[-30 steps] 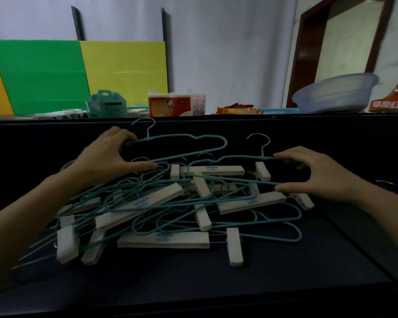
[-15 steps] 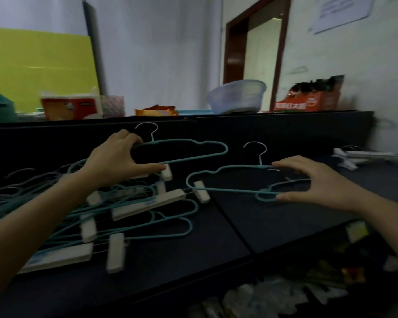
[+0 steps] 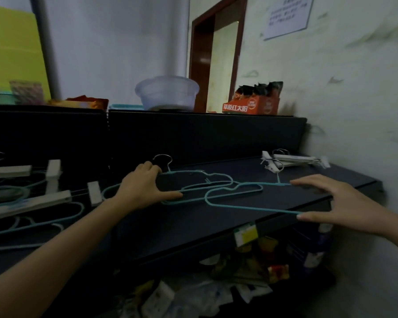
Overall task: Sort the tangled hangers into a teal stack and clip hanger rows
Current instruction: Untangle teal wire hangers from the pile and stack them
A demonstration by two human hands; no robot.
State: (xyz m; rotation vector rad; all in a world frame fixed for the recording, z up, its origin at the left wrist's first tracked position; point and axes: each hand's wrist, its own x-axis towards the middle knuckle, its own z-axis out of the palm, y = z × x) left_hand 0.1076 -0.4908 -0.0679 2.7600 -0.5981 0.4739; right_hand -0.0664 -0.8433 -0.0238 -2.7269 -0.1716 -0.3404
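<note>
Teal hanger (image 3: 186, 172), gripped near its hook by left hand (image 3: 145, 187), overlaps second hanger (image 3: 251, 207), whose end right hand (image 3: 336, 203) pinches near the shelf (image 3: 170, 223) front edge; bare shelf behind.

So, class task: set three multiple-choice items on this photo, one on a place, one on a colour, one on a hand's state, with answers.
1. The basin stands: A on the top ledge; B on the floor; C among the hangers.
2. The hanger in the left hand is: A red; B teal; C white.
3. The right hand: A lies flat, empty; B is hidden; C grips a second hanger.
Answers: 1A, it stands highest, on that ledge; 2B, its wire is teal; 3C, thumb and fingers span its frame.
</note>
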